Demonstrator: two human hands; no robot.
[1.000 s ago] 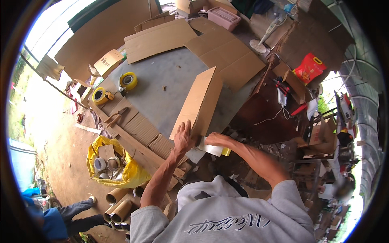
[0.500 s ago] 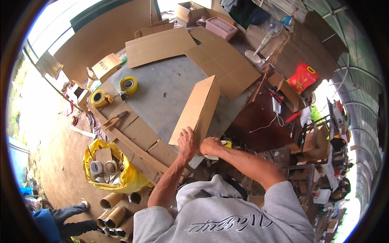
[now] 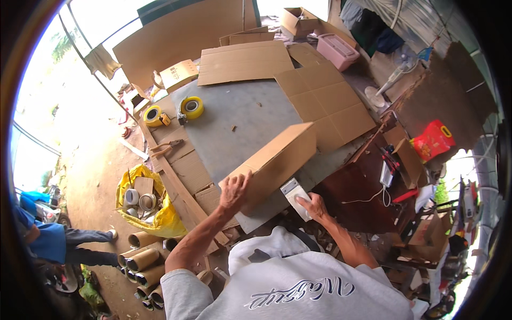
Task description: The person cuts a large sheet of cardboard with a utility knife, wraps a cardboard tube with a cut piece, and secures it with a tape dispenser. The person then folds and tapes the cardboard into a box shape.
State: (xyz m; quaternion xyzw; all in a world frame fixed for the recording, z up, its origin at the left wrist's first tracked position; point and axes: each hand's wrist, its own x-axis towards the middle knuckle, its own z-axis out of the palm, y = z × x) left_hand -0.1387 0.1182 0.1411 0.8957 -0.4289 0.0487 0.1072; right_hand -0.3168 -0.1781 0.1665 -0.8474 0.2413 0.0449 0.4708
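A long brown cardboard box point(image 3: 277, 160) stands tilted on the grey table point(image 3: 234, 117). My left hand point(image 3: 234, 190) grips its near left corner. My right hand point(image 3: 316, 207) rests by the box's near right end, fingers on a small white flat object point(image 3: 295, 196) lying at the table's edge. Whether the hand grips that object or only presses on it is unclear.
Two yellow tape rolls point(image 3: 191, 106) and pliers point(image 3: 166, 146) lie at the table's left. Flat cardboard sheets point(image 3: 245, 61) cover the far side. A yellow bag point(image 3: 144, 205) with tape cores and cardboard tubes point(image 3: 141, 258) sit on the floor left. A red bag point(image 3: 433, 140) lies right.
The box has tipped lower toward the table. My left hand stays on its near corner. My right hand has moved off to the right onto the white object.
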